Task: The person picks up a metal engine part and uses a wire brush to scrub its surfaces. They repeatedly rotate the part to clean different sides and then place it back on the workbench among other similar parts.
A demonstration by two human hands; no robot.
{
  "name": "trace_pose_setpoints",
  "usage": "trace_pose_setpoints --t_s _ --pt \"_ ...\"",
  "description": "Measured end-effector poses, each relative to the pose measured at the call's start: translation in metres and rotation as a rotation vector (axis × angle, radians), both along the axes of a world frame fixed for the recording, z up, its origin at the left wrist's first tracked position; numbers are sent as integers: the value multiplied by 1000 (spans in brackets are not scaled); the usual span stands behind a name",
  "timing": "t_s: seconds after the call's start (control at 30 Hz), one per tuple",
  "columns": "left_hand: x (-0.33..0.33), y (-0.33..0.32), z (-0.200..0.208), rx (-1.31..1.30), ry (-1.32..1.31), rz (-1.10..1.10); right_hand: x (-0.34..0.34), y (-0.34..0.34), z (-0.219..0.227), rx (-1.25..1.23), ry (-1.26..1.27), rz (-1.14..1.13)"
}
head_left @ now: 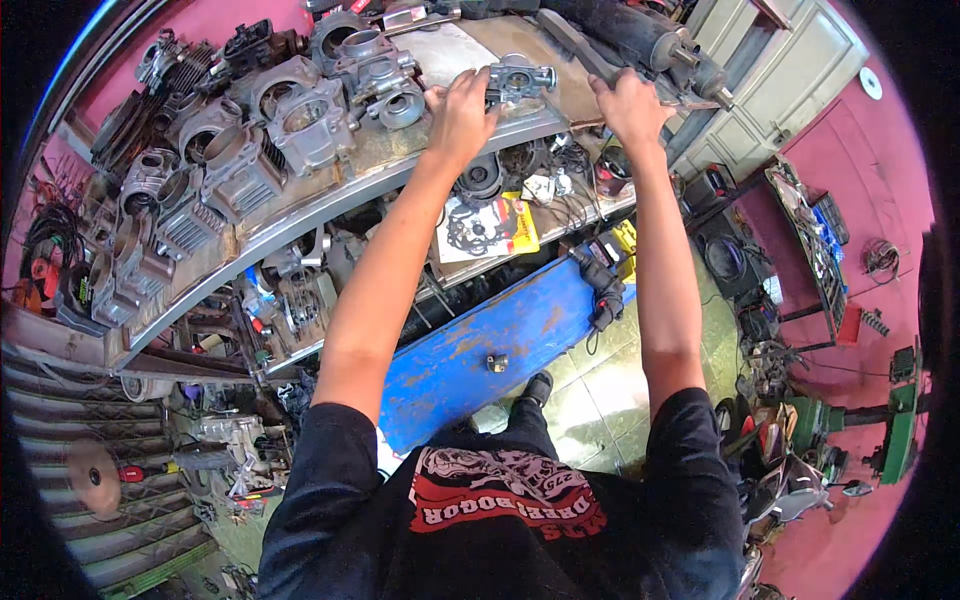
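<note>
At the shelf's front edge, my left hand (462, 122) is closed with its fingertips against the left end of a small grey metal carburetor (518, 82), which lies near a light flat sheet (442, 52). Further right, my right hand (632, 108) has its fingers bent around the near end of a long dark bar (575, 42). The bar slants away toward the back of the shelf. Parts of the fingertips of both hands are hidden behind the knuckles.
Several engine cylinders (238, 178) and castings line the shelf (385, 168) to the left. A dark exhaust muffler (640, 38) lies at the back right. Below are a yellow-and-white gasket packet (487, 228), a blue bench (450, 350) with a small metal part (497, 362), and a power tool (603, 290).
</note>
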State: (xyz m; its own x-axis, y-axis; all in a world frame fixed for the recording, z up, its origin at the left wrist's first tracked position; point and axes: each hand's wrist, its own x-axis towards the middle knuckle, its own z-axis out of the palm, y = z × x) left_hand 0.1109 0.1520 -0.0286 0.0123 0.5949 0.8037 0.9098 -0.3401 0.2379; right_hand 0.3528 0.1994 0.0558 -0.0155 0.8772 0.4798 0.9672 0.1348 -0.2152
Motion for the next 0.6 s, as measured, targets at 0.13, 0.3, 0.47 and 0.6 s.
trace_pose_setpoints --t_s 0.13,0.3,0.47,0.6 --pt "4 -3 2 -35 44 44 -21 -37 -4 283 28 82" --pt "2 -3 3 -71 35 47 -50 -78 -14 472 -103 207" --pt "3 -3 5 -39 58 35 -52 -106 -44 461 -51 234" --pt "3 0 6 -36 78 58 -48 -125 -67 502 72 298"
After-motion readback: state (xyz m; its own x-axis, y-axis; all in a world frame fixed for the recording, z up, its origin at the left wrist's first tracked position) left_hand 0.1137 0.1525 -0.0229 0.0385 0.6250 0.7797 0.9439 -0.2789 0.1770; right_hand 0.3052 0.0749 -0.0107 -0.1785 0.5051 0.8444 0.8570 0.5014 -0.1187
